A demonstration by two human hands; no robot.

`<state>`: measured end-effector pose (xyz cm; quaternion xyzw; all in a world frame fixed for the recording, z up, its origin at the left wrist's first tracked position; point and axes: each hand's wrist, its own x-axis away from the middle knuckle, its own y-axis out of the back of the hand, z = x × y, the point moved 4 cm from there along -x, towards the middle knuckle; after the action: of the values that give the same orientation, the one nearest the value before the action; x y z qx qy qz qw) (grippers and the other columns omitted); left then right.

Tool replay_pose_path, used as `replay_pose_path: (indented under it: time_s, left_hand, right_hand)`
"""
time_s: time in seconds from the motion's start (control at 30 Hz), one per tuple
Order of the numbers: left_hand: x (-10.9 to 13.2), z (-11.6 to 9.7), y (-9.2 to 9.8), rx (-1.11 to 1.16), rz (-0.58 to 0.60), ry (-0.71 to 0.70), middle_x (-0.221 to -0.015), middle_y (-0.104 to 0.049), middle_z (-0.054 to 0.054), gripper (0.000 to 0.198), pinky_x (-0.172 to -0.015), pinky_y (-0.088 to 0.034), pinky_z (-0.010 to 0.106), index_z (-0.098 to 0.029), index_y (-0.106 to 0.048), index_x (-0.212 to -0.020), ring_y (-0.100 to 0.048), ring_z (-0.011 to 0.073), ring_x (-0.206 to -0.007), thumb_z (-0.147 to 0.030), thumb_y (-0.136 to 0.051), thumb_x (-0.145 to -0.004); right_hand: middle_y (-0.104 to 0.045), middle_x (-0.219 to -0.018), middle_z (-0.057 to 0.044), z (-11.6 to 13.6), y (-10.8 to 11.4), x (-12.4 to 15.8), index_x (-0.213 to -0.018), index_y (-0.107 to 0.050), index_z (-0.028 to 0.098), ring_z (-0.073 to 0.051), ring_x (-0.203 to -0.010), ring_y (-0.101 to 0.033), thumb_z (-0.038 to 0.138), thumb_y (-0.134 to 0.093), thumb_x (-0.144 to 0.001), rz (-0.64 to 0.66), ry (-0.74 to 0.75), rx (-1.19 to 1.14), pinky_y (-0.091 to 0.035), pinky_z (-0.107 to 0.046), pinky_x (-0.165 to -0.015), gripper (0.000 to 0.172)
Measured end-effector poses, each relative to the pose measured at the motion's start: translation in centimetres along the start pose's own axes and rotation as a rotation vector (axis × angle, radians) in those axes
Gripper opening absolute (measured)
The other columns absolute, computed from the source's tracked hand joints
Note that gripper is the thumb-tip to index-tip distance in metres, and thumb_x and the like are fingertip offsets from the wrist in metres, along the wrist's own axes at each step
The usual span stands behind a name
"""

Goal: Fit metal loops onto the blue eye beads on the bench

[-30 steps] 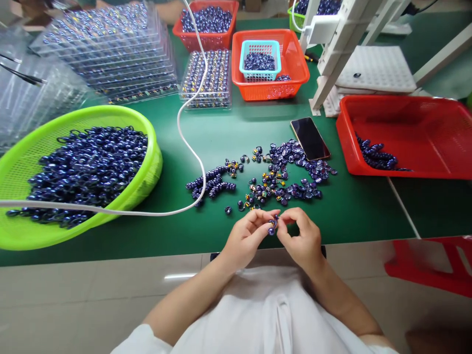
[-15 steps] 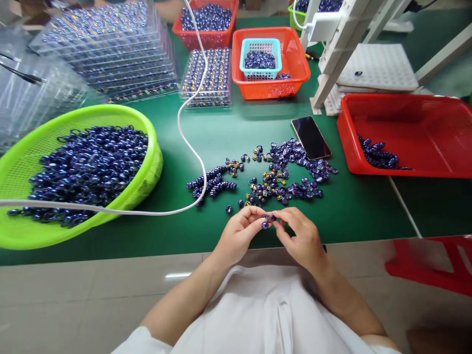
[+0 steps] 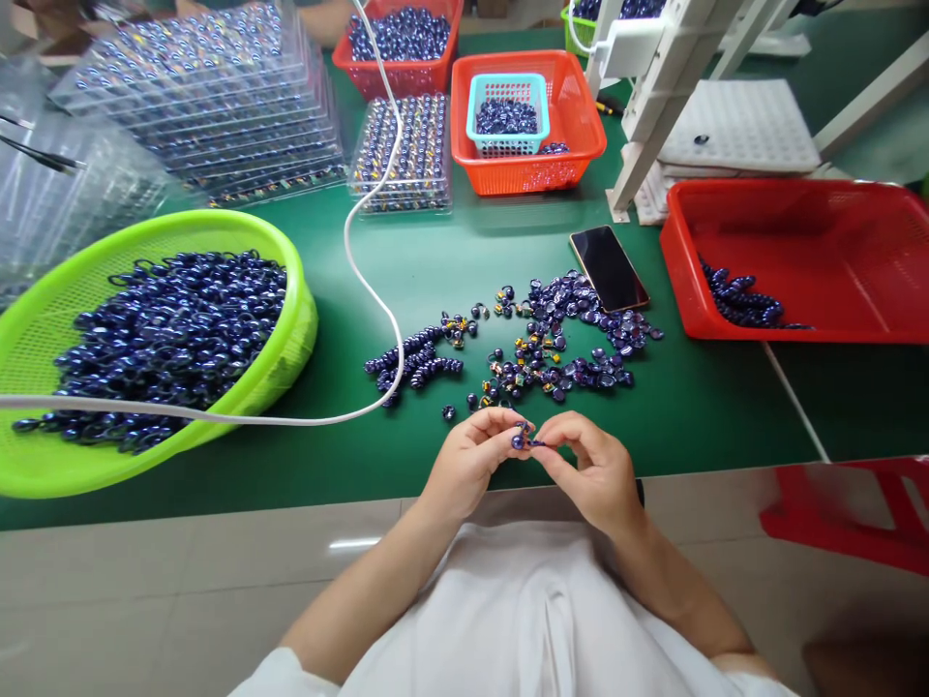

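My left hand [image 3: 471, 460] pinches a small shiny dark-blue round piece [image 3: 518, 440] between thumb and fingertips, at the table's front edge. My right hand [image 3: 591, 465] meets it there, thumb and forefinger closed on a small flat dark-blue piece [image 3: 537, 443] that touches the first or lies against it. Just beyond both hands are loose dark-blue caps [image 3: 599, 373] and round pieces with gold-coloured parts [image 3: 512, 378]. Left of these, stacked dark-blue pieces [image 3: 417, 358] form short rows. One single piece [image 3: 449, 412] lies near my left hand.
A lime-green basket [image 3: 301, 319] of looped dark-blue pieces stands left, with a white cable [image 3: 348, 242] across it. A phone [image 3: 610, 269], red tray [image 3: 733, 329], orange basket [image 3: 526, 179], clear trays [image 3: 403, 198] and metal post [image 3: 653, 116] stand around the pile.
My right fingertips have shifted slightly down, and the small piece in them now lies flatter beside the round piece. My left hand keeps its pinch. The whole view has shifted slightly.
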<state>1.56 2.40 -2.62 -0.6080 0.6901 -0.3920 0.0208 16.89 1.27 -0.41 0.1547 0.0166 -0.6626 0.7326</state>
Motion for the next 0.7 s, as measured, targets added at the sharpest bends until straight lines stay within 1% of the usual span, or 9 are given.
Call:
replay_pose_path:
  time_s: [0.07,0.13,0.2,0.27,0.37,0.47,0.57,0.7]
  left_hand:
    - [0.0,0.2,0.1,-0.026,-0.021,-0.038,-0.077,-0.074,0.001,0.02,-0.068,-0.055,0.022,-0.015,-0.075,-0.086,-0.067,0.0107,-0.067,-0.023,-0.085,-0.071]
    - [0.0,0.3,0.3,-0.068,-0.046,-0.08,-0.076,-0.075,0.001,0.018,-0.068,-0.055,0.022,-0.016,-0.078,-0.086,-0.066,0.0104,-0.067,-0.023,-0.085,-0.071]
    - [0.0,0.3,0.5,-0.127,-0.068,-0.114,-0.077,-0.076,0.003,0.017,-0.07,-0.055,0.023,-0.017,-0.079,-0.086,-0.067,0.0115,-0.067,-0.024,-0.084,-0.071]
    - [0.1,0.0,0.6,-0.191,-0.098,-0.135,-0.077,-0.078,0.004,0.017,-0.071,-0.057,0.026,-0.017,-0.08,-0.085,-0.069,0.0138,-0.069,-0.026,-0.084,-0.071]
    - [0.4,-0.6,0.4,-0.286,-0.17,-0.159,-0.076,-0.079,0.005,0.018,-0.07,-0.059,0.029,-0.017,-0.081,-0.082,-0.07,0.0169,-0.069,-0.027,-0.086,-0.068]
    - [0.8,-1.2,0.0,-0.357,-0.235,-0.203,-0.079,-0.08,0.005,0.015,-0.069,-0.059,0.028,-0.019,-0.082,-0.08,-0.072,0.018,-0.071,-0.025,-0.086,-0.066]
    - [1.0,-1.3,-0.2,-0.409,-0.258,-0.259,-0.084,-0.081,0.005,0.013,-0.071,-0.06,0.027,-0.021,-0.083,-0.082,-0.074,0.0183,-0.074,-0.023,-0.083,-0.069]
    - [1.1,-1.2,-0.4,-0.461,-0.273,-0.306,-0.087,-0.081,0.006,0.014,-0.073,-0.061,0.029,-0.02,-0.082,-0.085,-0.075,0.0205,-0.077,-0.023,-0.081,-0.072]
  right_hand:
    - [-0.066,-0.084,0.0,-0.2,-0.2,0.0,-0.089,-0.062,0.024,-0.015,-0.079,-0.065,0.018,-0.068,-0.088,-0.023,-0.068,-0.073,-0.055,-0.027,-0.071,0.008]
    - [-0.067,-0.084,0.0,-0.4,-0.3,-0.1,-0.09,-0.064,0.024,-0.014,-0.078,-0.065,0.022,-0.069,-0.088,-0.041,-0.103,-0.082,-0.055,-0.027,-0.072,0.005]
    - [-0.068,-0.084,-0.001,-0.6,-0.3,-0.1,-0.09,-0.066,0.024,-0.015,-0.078,-0.065,0.024,-0.069,-0.089,-0.047,-0.126,-0.077,-0.056,-0.027,-0.072,0.003]
    - [-0.069,-0.084,-0.001,-0.8,-0.3,-0.1,-0.093,-0.067,0.024,-0.015,-0.078,-0.066,0.026,-0.069,-0.089,-0.052,-0.145,-0.094,-0.057,-0.027,-0.072,0.005]
    - [-0.07,-0.089,-0.001,-1.0,-0.4,0.0,-0.097,-0.069,0.025,-0.014,-0.08,-0.067,0.025,-0.07,-0.088,-0.071,-0.141,-0.117,-0.057,-0.026,-0.073,0.009]
    - [-0.07,-0.09,-0.002,-1.0,-0.3,0.1,-0.095,-0.071,0.025,-0.014,-0.081,-0.067,0.022,-0.07,-0.088,-0.077,-0.117,-0.121,-0.057,-0.026,-0.072,0.009]
    - [-0.07,-0.089,-0.001,-1.0,-0.3,0.0,-0.095,-0.073,0.025,-0.014,-0.079,-0.068,0.019,-0.07,-0.087,-0.068,-0.13,-0.156,-0.057,-0.026,-0.072,0.01]
    - [-0.07,-0.087,-0.001,-1.1,-0.2,0.0,-0.094,-0.073,0.025,-0.013,-0.074,-0.068,0.02,-0.07,-0.087,-0.06,-0.171,-0.21,-0.058,-0.026,-0.068,0.009]
